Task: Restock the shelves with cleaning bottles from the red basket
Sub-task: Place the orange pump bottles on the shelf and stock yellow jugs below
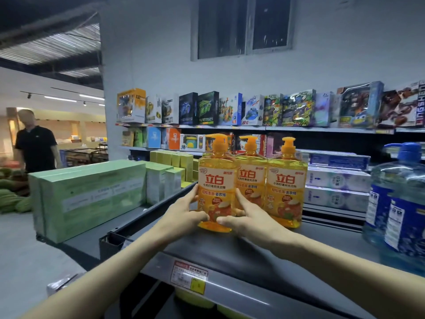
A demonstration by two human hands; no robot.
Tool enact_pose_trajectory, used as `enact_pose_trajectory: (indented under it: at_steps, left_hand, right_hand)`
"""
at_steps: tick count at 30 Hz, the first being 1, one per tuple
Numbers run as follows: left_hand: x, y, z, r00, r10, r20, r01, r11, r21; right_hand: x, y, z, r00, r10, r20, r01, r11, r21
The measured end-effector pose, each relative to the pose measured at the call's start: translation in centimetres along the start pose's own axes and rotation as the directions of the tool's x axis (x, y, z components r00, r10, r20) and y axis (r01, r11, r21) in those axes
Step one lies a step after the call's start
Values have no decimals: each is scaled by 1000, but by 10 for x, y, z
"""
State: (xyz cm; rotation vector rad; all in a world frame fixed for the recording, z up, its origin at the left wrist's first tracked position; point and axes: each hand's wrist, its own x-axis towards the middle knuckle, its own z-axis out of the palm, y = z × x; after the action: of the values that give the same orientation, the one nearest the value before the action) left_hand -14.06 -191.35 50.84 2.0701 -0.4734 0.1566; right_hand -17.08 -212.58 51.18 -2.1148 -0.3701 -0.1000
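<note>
Three orange pump bottles of dish soap stand upright on the dark top shelf (241, 254). The nearest bottle (217, 180) is at the left front; the second bottle (251, 176) stands behind it and the third bottle (287, 183) to the right. My left hand (184, 211) grips the nearest bottle's lower left side, thumb across its front. My right hand (241, 218) grips its lower right side, thumb low on the label. The red basket is out of view.
Large blue water jugs (400, 203) stand at the shelf's right. Green boxes (92, 196) fill the left end. Tissue packs (338, 187) and toy boxes (230, 109) line the shelves behind. A person in a black shirt (34, 146) stands at far left. A price tag (189, 276) marks the shelf edge.
</note>
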Motion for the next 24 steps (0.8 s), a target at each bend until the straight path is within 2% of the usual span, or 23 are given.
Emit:
enact_pose_trajectory:
  at_steps: [10, 20, 24]
  left_hand:
    - [47, -28, -17, 997, -83, 4, 84, 995, -49]
    - [47, -34, -23, 997, -64, 44, 67, 995, -78]
    - [42, -25, -18, 998, -55, 41, 53, 997, 48]
  right_hand:
    - [31, -27, 17, 995, 82, -59, -91, 981, -174]
    - [41, -16, 24, 990, 96, -105, -117, 970, -213]
    - [41, -10, 25, 987, 117, -107, -143, 950, -278]
